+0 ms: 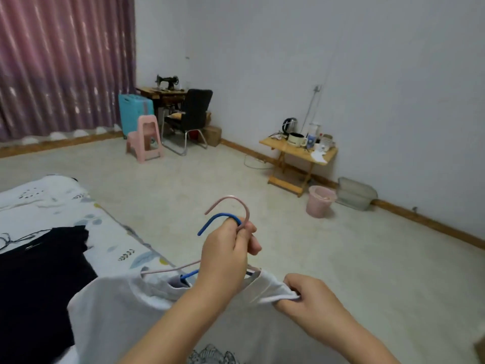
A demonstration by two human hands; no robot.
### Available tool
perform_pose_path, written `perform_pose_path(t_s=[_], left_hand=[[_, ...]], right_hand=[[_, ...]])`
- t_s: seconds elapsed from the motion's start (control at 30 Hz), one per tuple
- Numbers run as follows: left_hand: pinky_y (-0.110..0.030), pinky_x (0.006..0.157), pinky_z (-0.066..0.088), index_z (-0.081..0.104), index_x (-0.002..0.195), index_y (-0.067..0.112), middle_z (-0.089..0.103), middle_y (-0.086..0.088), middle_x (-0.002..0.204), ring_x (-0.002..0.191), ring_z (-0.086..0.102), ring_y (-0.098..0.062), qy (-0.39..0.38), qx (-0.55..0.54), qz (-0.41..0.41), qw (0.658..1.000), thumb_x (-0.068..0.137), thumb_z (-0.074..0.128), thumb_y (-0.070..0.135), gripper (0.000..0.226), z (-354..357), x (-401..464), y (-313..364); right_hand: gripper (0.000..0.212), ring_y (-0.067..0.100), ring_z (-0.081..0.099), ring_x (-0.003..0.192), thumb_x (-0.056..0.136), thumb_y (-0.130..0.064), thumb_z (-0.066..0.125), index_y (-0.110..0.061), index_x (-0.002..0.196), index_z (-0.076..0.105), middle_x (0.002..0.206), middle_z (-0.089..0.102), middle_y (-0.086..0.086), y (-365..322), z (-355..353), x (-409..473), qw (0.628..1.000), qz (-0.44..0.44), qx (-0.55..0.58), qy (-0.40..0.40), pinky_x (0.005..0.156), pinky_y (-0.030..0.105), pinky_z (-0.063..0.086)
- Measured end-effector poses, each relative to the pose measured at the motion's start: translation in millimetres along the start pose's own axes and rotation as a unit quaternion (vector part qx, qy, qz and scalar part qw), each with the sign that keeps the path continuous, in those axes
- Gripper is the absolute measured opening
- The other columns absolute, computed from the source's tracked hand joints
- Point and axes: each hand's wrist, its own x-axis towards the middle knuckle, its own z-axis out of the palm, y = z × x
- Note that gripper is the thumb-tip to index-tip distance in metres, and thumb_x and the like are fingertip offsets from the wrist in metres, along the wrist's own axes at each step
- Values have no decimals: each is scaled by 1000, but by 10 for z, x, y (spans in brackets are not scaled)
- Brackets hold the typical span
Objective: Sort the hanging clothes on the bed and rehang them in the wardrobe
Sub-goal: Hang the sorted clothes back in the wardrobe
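Right hand [305,295] pinches the shoulder fabric of the white T-shirt [126,311]; left hand [228,252] grips the necks of a pink hanger [236,202] and a blue hanger [210,223], both inside the shirt's collar. Shirt hangs beside the bed [78,214] edge, where a black garment [39,271] lies. Bare floor [183,179] extends to a wooden bench [296,151] at the wall.

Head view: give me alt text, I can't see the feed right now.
The left hand grips the hooks of a pink hanger and a blue hanger carrying a white shirt, while the right hand pinches its shoulder. Dark clothes lie on the bed at left.
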Motion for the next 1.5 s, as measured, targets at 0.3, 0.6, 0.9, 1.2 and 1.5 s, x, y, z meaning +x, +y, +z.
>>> perform_pose_path(t_s=[0.3,0.6,0.9,1.2,1.5], left_hand=[[-18,69,51,52,85,19,61,0,74,65,60,-9,-221,-98,66,968,97,36,3,26,1175,-550,1053],[-14,75,49,58,82,8,65,-1,67,62,64,-2,-334,-178,75,922,100,35,13,29,2017,-1168,1684],[-1,66,43,57,87,14,68,1,78,75,63,1,-521,-200,95,824,99,36,14,24,2199,-1772,2066],[-26,94,38,54,118,21,53,8,116,111,47,-8,-513,-44,248,821,92,49,38,32,1832,-2382,1808],[-23,69,45,62,81,13,59,4,69,69,54,-7,-763,-191,80,612,86,59,8,8,1369,-3370,1896]], right_hand=[[46,4,23,44,98,-17,47,-20,53,39,50,31,-10,640,-964,-1308,940,64,336,-1,44,21,16],[34,17,42,66,74,-40,64,-8,81,55,72,47,8,955,-1309,-2408,904,111,393,124,59,27,33],[53,30,62,104,65,-32,62,-6,111,61,109,66,20,830,-1078,-3147,874,163,373,265,95,41,44],[39,24,62,96,65,-31,63,-30,103,68,105,66,23,147,-509,-3625,751,184,384,504,92,39,43],[42,-1,56,114,73,-23,54,-36,113,55,114,66,-20,-480,-237,-4366,680,257,313,612,101,23,41]])
